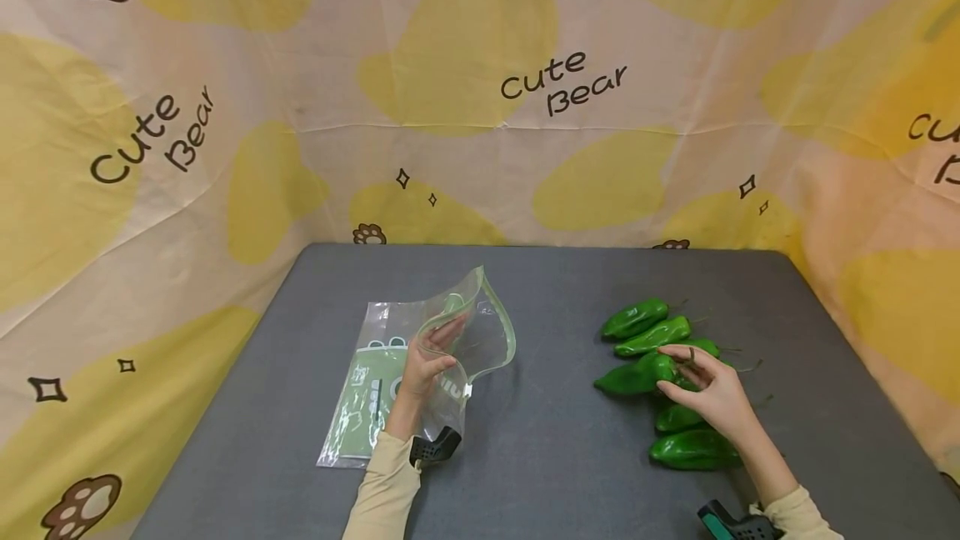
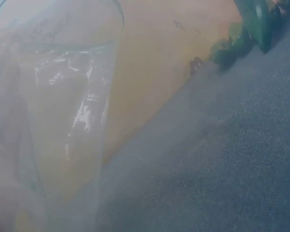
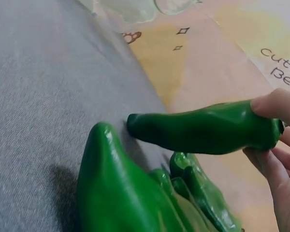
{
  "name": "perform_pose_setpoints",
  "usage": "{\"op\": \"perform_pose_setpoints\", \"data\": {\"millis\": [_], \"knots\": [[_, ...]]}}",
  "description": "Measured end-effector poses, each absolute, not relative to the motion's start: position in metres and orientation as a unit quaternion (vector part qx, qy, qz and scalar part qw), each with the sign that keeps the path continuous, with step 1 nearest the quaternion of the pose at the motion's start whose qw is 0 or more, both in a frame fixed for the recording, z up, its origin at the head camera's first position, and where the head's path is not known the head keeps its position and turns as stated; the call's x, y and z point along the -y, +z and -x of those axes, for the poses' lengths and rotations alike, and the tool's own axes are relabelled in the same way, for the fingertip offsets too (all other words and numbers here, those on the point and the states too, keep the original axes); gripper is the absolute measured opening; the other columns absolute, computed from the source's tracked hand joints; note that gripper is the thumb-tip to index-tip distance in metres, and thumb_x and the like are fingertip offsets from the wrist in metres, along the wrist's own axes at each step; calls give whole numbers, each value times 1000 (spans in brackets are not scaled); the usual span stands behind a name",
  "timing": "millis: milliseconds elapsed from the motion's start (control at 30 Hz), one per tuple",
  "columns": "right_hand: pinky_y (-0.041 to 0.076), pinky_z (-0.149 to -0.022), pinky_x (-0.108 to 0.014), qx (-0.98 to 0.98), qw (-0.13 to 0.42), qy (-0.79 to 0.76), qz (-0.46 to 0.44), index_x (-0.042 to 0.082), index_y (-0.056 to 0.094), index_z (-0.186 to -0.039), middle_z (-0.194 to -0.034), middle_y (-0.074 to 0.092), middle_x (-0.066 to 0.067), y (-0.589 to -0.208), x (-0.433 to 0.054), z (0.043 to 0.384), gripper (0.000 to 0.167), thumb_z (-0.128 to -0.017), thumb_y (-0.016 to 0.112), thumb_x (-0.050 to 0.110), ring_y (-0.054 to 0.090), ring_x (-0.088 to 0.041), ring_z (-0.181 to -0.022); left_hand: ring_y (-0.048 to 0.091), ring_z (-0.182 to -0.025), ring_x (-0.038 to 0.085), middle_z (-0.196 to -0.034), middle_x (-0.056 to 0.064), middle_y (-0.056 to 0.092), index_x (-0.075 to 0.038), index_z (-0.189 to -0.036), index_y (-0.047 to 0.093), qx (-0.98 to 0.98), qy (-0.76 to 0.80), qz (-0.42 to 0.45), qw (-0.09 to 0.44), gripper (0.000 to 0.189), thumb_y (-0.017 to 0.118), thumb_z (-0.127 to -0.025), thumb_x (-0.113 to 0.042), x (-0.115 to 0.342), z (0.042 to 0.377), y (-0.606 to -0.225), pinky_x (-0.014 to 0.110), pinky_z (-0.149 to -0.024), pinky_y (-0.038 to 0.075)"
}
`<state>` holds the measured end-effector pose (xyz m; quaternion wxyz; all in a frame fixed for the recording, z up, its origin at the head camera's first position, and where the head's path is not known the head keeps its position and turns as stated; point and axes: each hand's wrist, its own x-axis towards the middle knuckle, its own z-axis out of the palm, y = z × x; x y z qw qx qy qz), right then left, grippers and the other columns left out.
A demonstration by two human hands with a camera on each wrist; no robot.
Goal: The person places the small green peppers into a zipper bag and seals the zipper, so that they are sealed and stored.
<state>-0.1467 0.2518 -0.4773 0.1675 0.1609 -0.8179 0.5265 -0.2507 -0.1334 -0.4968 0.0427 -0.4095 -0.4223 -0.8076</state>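
Note:
My right hand (image 1: 708,386) pinches a green pepper (image 1: 636,375) by its stem end, thumb on one side and fingers on the other. In the right wrist view this pepper (image 3: 193,126) points left, raised above other green peppers (image 3: 121,188). On the left, my left hand (image 1: 427,365) holds a clear zip bag (image 1: 491,332) by its mouth, which gapes toward the right. Some left fingers show only through the plastic. The bag's white slider (image 1: 468,391) sits at the lower end of the mouth. In the left wrist view the bag's clear plastic (image 2: 70,111) covers the left side.
Several green peppers (image 1: 693,449) lie in a column on the right of the grey table (image 1: 555,473). Flat plastic with a green print (image 1: 360,407) lies under and left of my left hand; whether it is a separate bag, I cannot tell. A patterned cloth (image 1: 465,90) surrounds the table.

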Motion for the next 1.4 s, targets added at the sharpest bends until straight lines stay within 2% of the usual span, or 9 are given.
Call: {"op": "perform_pose_setpoints", "data": {"millis": [200, 367, 600, 700, 867, 967, 1200, 1400], "knots": [[42, -79, -11, 820, 205, 495, -200, -4, 59, -108, -104, 57, -7, -475, -248, 151, 45, -66, 69, -16, 52, -2, -98, 47, -114, 24, -121, 13, 52, -2, -124, 48, 420, -809, 409, 40, 55, 72, -75, -11, 134, 251, -498, 29, -98, 32], [44, -76, -12, 831, 242, 440, -239, -4, 61, -104, -102, 59, -9, -472, -245, 154, 44, -62, 69, -16, 52, -3, -96, 47, -114, 23, -121, 12, 53, -3, -123, 48, 419, -810, 408, 46, 53, 71, -76, -11, 133, 252, -498, 29, -98, 32], [46, -67, -11, 839, 251, 426, -225, -8, 60, -104, -103, 57, -15, -464, -237, 153, 46, -61, 67, -21, 52, 1, -92, 49, -112, 22, -119, 9, 54, -6, -122, 51, 430, -807, 402, 46, 52, 72, -75, -13, 130, 253, -498, 29, -97, 33], [44, -70, -9, 840, 242, 442, -202, -11, 56, -107, -104, 57, -19, -462, -231, 154, 49, -60, 67, -23, 50, 4, -97, 49, -112, 22, -119, 10, 55, -5, -122, 51, 429, -808, 401, 50, 53, 72, -74, -13, 130, 253, -497, 29, -96, 34], [43, -76, -11, 815, 237, 502, -168, -11, 55, -107, -105, 59, -8, -457, -225, 155, 52, -58, 69, -24, 51, 4, -101, 49, -112, 22, -119, 11, 54, -3, -122, 49, 426, -808, 404, 53, 53, 71, -75, -11, 132, 251, -495, 30, -97, 34], [45, -75, -12, 808, 251, 507, -166, -7, 59, -103, -101, 62, -6, -454, -222, 155, 50, -57, 70, -24, 53, 3, -97, 49, -112, 22, -119, 11, 54, -3, -122, 50, 424, -809, 403, 52, 52, 71, -75, -11, 132, 249, -494, 30, -97, 33], [47, -66, -12, 784, 300, 513, -182, -12, 59, -86, -93, 63, 4, -431, -205, 151, 38, -53, 67, -27, 58, 2, -84, 49, -112, 23, -119, 12, 54, -3, -122, 50, 426, -808, 404, 54, 52, 71, -76, -12, 132, 248, -492, 30, -97, 34], [49, -63, -14, 766, 304, 535, -190, -9, 57, -84, -88, 61, -3, -439, -204, 162, 37, -54, 66, -29, 58, -1, -89, 49, -112, 23, -119, 13, 54, -2, -122, 50, 422, -809, 405, 55, 52, 71, -75, -11, 132, 248, -491, 30, -97, 33]]}}
